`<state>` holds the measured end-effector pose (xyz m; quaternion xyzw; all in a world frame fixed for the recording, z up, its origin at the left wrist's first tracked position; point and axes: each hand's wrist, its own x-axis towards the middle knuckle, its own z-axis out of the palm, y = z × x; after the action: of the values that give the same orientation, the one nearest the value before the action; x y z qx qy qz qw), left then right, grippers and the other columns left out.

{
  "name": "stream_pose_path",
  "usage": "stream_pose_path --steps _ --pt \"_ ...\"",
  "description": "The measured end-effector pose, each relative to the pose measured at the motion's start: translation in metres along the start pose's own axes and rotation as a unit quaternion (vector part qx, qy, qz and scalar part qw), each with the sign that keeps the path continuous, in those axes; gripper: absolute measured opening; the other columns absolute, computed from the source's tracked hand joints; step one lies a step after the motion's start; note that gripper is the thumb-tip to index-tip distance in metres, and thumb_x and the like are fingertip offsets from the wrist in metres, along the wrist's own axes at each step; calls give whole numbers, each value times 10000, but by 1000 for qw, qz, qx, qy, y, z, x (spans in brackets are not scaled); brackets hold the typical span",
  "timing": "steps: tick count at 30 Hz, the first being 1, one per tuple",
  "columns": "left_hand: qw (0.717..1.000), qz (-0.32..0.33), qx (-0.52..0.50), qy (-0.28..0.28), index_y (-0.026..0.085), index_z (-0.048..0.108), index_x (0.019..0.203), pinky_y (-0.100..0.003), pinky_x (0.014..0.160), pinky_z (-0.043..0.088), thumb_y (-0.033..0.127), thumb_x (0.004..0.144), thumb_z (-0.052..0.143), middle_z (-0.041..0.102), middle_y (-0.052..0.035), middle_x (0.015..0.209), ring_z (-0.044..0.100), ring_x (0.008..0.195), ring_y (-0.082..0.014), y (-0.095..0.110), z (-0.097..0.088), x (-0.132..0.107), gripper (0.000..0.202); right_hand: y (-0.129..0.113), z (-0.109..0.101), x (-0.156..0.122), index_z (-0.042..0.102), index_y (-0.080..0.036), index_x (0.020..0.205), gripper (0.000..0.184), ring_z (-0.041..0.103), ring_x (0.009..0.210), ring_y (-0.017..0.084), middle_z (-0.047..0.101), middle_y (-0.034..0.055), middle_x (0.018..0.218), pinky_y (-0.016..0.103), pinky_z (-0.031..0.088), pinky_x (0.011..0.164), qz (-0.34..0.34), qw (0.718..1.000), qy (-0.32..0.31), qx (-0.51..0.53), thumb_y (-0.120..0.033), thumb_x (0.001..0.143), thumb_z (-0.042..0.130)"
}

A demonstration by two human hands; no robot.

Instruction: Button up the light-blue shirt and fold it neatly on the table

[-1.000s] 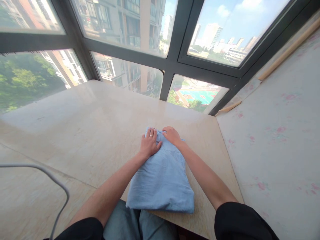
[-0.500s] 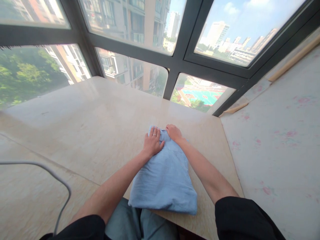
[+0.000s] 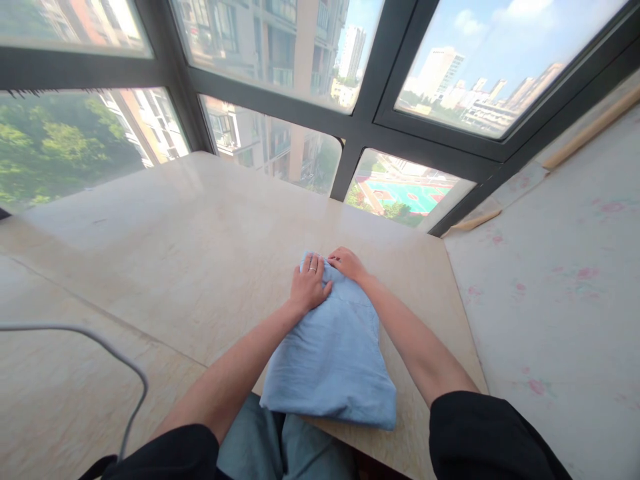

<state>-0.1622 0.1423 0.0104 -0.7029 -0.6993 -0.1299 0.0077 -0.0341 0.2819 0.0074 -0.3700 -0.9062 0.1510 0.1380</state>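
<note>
A light blue folded garment, apparently a shirt (image 3: 333, 360), lies on the pale ledge with its wide end toward me. My left hand (image 3: 309, 285) rests flat on its far left corner, fingers extended and slightly apart, a ring on one finger. At the far edge, my right hand (image 3: 347, 262) has its fingers curled down and closed on the cloth of the shirt's narrow end. Its fingertips are partly hidden, and a small dark gap shows under them between the two hands.
The marble-patterned ledge (image 3: 165, 247) runs back to dark window frames (image 3: 280, 100). Flowered wallpaper (image 3: 545, 300) covers the wall at the right. A grey cable (image 3: 120, 357) loops in from the left. My knees (image 3: 280, 447) are under the ledge's near edge.
My right hand has shifted slightly left along the shirt's far edge, closer to my left hand. The left hand stays flat on the cloth. The whole view has shifted a little.
</note>
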Motion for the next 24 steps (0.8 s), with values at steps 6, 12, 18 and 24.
stream_pose_path --steps 6,12,18,24 --pt "1000 -2 -2 -5 94 309 1503 -491 1091 329 493 915 395 314 -174 1572 201 1479 -312 0 1 0 715 7 1 -1 717 -174 807 186 579 831 161 664 50 825 262 418 793 34 999 38 -12 -218 911 570" --pt "1000 -3 -7 -9 71 305 1503 -504 1082 338 506 913 389 308 -183 1573 200 1478 -319 0 1 2 738 -19 0 -14 695 -166 903 280 579 931 203 669 92 925 307 423 868 82 990 107 -32 -243 973 435" --pt "1000 6 -24 -13 99 338 1495 -479 1104 333 406 929 374 328 -159 1570 196 1484 -308 -4 3 1 645 -60 14 -60 604 -193 1262 363 513 1220 229 607 109 1297 368 384 1050 -43 991 127 -22 -341 998 404" --pt "999 26 -43 2 96 364 1478 -401 1133 340 405 908 430 352 -143 1561 228 1478 -278 -13 5 -1 652 -43 28 -78 441 -155 1454 542 361 1415 253 418 150 1517 446 302 1151 -5 999 40 -36 -435 1024 269"
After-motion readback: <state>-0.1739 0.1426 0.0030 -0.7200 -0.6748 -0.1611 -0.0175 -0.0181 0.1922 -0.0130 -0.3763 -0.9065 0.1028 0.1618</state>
